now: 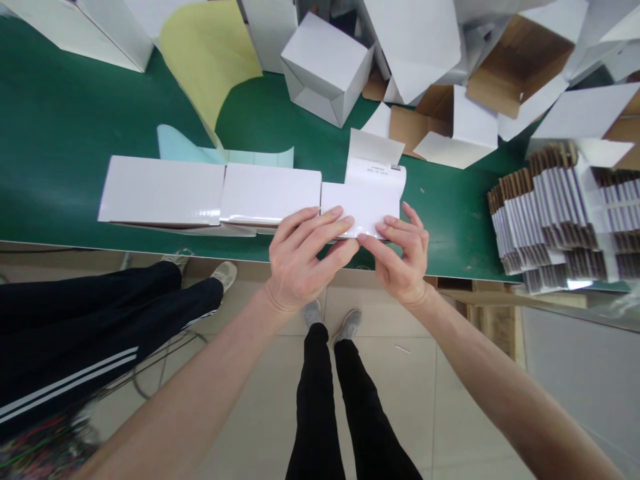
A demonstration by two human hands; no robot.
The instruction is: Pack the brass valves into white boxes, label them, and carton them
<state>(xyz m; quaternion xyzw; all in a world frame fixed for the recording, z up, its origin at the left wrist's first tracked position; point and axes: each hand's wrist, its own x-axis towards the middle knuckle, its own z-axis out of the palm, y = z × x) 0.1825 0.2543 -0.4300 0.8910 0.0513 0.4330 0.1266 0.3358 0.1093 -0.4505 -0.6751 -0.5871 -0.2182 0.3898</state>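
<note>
A flat white carton blank (367, 193) lies near the front edge of the green table (60, 127), a flap with small print standing up at its back. My left hand (303, 257) rests on its front edge, fingers pressed flat and close together on the card. My right hand (403, 253) pinches the same front edge beside it, thumb under and fingers curled over. To the left, two closed white boxes (210, 193) lie end to end in a row against the blank.
Assembled and half-folded white boxes (327, 67) crowd the back of the table, with a yellow sheet (210, 53). Stacks of flat blanks (560, 213) stand at the right. Another person's legs in black trousers (90, 320) stretch in from the left, below the table edge.
</note>
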